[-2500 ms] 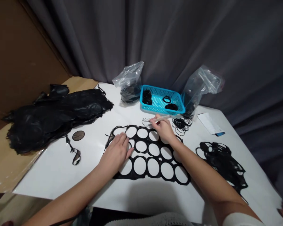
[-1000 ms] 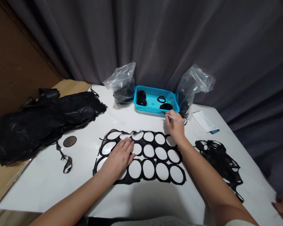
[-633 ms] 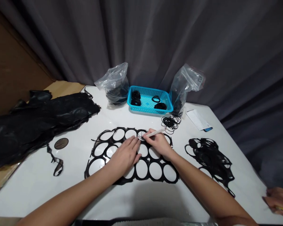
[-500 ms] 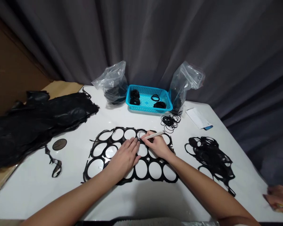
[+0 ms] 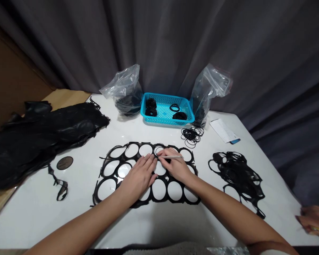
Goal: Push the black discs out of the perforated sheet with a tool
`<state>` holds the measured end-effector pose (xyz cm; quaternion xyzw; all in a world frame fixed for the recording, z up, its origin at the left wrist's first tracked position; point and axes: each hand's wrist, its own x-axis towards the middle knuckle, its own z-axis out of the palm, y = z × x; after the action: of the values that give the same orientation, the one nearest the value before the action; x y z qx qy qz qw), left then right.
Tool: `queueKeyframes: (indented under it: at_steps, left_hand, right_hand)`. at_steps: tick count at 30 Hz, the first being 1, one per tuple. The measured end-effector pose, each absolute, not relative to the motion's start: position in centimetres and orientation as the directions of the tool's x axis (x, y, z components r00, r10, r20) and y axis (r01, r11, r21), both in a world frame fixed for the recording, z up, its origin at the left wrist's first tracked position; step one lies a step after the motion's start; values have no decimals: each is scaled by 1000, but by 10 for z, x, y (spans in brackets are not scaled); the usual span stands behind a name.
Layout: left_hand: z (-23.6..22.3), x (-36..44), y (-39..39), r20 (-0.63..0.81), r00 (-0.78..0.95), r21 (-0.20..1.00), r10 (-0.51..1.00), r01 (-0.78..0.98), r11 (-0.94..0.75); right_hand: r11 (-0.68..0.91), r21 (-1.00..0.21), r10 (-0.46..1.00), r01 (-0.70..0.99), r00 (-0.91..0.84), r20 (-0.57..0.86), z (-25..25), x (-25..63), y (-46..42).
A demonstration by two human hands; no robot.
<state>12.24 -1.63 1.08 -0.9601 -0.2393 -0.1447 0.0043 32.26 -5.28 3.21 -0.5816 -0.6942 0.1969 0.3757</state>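
A black rubber sheet (image 5: pixel 167 180) with rows of round holes lies flat on the white table. My left hand (image 5: pixel 140 173) rests on it palm down, fingers stretched out. My right hand (image 5: pixel 175 164) grips a slim white pen-like tool (image 5: pixel 172 157), its tip low at the edge of a hole in the top row, close to my left fingertips. A thin black ring (image 5: pixel 158 149) shows in that hole. Part of the sheet is hidden beneath my hands and forearms.
Behind the sheet stands a blue basket (image 5: pixel 167 123) with black rings, between two plastic bags (image 5: pixel 127 94). Loose thin rings (image 5: pixel 191 135) lie before it. Black scraps (image 5: pixel 236 177) are at right, stacked black sheets (image 5: pixel 42 138) at left. Another person's hand (image 5: pixel 315 221) is at lower right.
The pen-like tool has swung from slanting up to lying nearly level, and its tip has moved down and left along the hole. My left hand stays almost in place.
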Motion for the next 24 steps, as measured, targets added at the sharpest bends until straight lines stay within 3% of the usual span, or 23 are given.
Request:
queueKeyframes:
  at_steps: [2,6,9,13,16,20,24]
  left_hand:
    - [12,122,-16,281,849,54,448,452,-890]
    - [15,124,-16,277,855,39,438,446,-894]
    - [16,123,-15,267,856,43,443,449,-893]
    - [20,118,-13,251,864,50,438,440,-897]
    - [28,121,-11,221,870,48,441,442,-896]
    - [41,142,-14,209,857,46,471,473,-880]
    - [37,166,-24,245,884,48,399,400,-915]
  right_hand:
    - [312,-615,933,724,-111,342,30,319,-57]
    - [418,-305,889,856,-316,332,28,322,-53]
    - [252,-220,923,942,-166,347,34,351,-36]
    - [-121,-323,851,939,265,453,48,414,-19]
    - [-161,-520,811,839,413,415,57,439,-25]
    - [-146,-770,909,622,392,144,56,422,-46]
    - [-80,-876,982,476,188,12,45,388,-63]
